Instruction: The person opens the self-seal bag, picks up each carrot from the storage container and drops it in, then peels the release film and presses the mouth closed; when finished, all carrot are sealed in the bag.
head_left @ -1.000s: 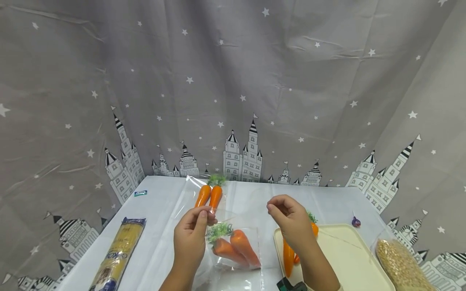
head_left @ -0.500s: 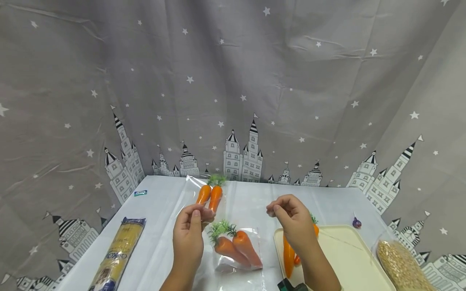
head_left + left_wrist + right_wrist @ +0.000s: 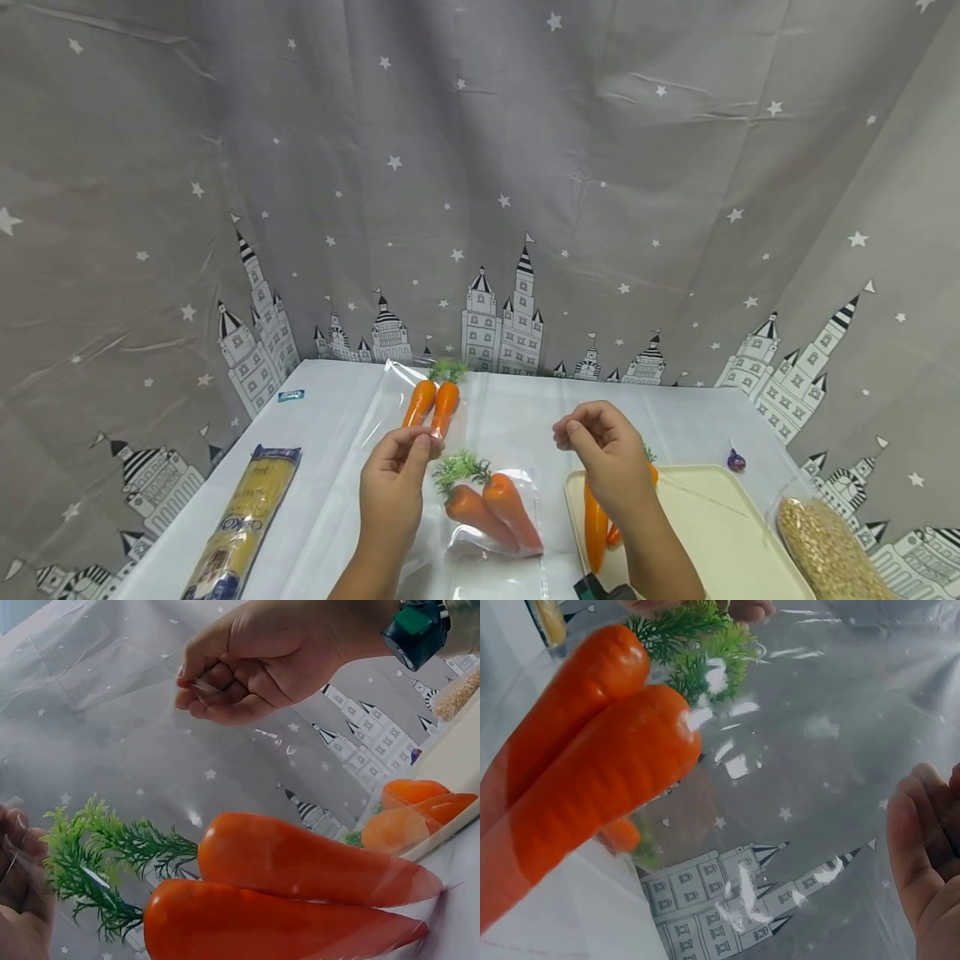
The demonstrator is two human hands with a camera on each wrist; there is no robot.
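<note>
- Head: from above, forward and down, farther off; table (image 3: 322, 492) to curtain (image 3: 480, 142).
- Left wrist: close, tilted, facing carrots (image 3: 277, 862).
- Right wrist: close, tilted, same carrots.

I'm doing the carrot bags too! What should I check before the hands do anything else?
1. Left hand pinching the clear bag: ok.
2. Right hand pinching it too: ok.
3. Two carrots inside it: ok.
4. Top sealed: cannot tell, the film is too see-through.
5. Tray free of orange vegetables: not ok, some show there, partly hidden.
6. Second bag, with its own carrot pair, lying on the white table: ok.
</note>
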